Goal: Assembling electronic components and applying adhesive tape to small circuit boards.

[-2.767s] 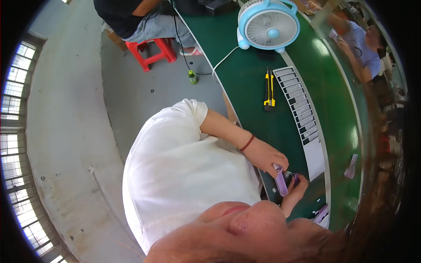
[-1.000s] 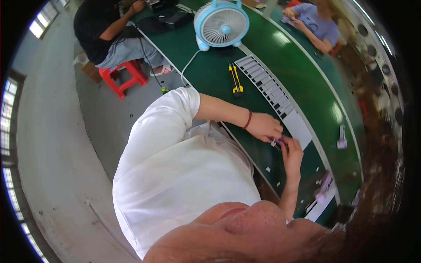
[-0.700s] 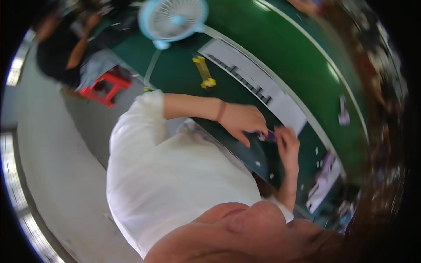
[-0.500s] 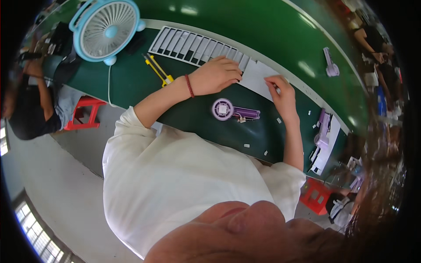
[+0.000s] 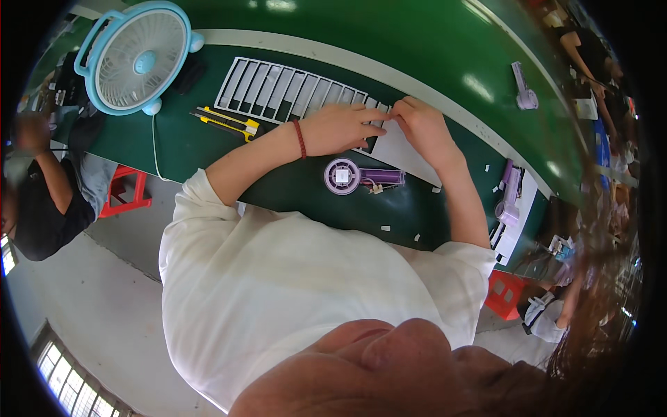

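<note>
Both hands meet at the near end of the white sheet of strips, left hand and right hand pinching together at one strip (too small to see clearly), while the purple fan part lies just below them on the green table.

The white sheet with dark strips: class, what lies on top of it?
Both hands, left hand and right hand, rest on the white sheet, fingers meeting. What they pinch is hidden.

A pale blue desk fan stands at the far left of the green table, with yellow-and-black cutters just beside it. A red stool sits below; another, possibly, at right.
</note>
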